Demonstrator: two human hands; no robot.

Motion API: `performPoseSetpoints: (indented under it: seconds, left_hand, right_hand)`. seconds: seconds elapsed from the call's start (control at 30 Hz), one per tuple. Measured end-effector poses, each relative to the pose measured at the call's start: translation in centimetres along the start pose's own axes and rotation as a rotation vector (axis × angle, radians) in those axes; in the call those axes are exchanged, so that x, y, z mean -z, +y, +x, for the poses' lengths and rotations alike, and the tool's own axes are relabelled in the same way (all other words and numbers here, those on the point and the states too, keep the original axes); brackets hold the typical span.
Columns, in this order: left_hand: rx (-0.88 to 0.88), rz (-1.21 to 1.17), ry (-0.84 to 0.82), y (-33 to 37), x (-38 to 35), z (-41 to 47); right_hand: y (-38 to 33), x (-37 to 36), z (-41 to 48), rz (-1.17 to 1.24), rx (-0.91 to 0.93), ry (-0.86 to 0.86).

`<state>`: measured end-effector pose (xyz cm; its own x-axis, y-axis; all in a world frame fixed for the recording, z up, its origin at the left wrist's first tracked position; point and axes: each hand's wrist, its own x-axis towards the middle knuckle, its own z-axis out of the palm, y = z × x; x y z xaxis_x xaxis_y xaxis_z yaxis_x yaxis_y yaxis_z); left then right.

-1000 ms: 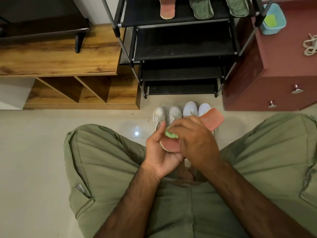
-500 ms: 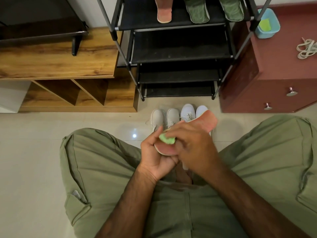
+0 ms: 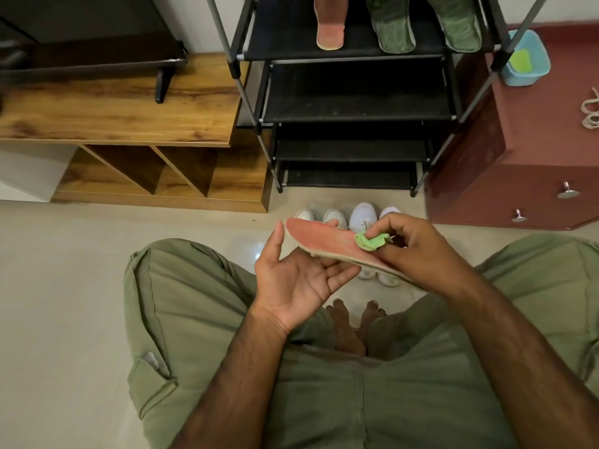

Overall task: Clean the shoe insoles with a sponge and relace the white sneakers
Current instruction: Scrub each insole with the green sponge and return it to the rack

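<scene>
A pink insole point(image 3: 321, 237) lies across the fingers of my left hand point(image 3: 298, 280), whose palm faces up and whose thumb touches the insole's left tip. My right hand point(image 3: 421, 251) pinches a crumpled green sponge point(image 3: 371, 242) against the insole's top, and the insole's right end runs under this hand. On the floor beyond them stand the white sneakers point(image 3: 363, 217), partly hidden by my hands. Another pink insole point(image 3: 330, 25) and two green insoles point(image 3: 392, 25) rest on the rack's top shelf.
The black shoe rack point(image 3: 356, 111) stands straight ahead, with a wooden shelf unit point(image 3: 129, 108) to its left. To its right, a red cabinet point(image 3: 525, 189) carries a blue tub point(image 3: 526, 61) holding a green sponge, and white laces point(image 3: 590, 110). My knees flank my hands.
The insole has swung round to lie sideways with its tip to the left. My left hand has opened flat under it, and the sponge now sits further right on it.
</scene>
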<state>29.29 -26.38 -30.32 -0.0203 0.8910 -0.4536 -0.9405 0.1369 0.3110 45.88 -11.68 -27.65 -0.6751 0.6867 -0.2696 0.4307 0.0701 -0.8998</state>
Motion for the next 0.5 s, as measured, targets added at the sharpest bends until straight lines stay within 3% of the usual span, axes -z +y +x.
performPoseSetpoints:
  seconds: [0.17, 0.33, 0.5]
  left_hand:
    - [-0.13, 0.081, 0.067, -1.1, -0.3, 0.4]
    - [-0.047, 0.099, 0.151, -1.0, -1.6, 0.5]
    - [-0.045, 0.01, 0.08, -0.1, -1.1, -0.6]
  right_hand:
    - [-0.8, -3.7, -1.4, 0.131, -0.134, 0.273]
    - [-2.8, -6.8, -3.3, 0.215, -0.108, 0.087]
    - [-4.0, -4.5, -2.7, 0.123, -0.014, 0.143]
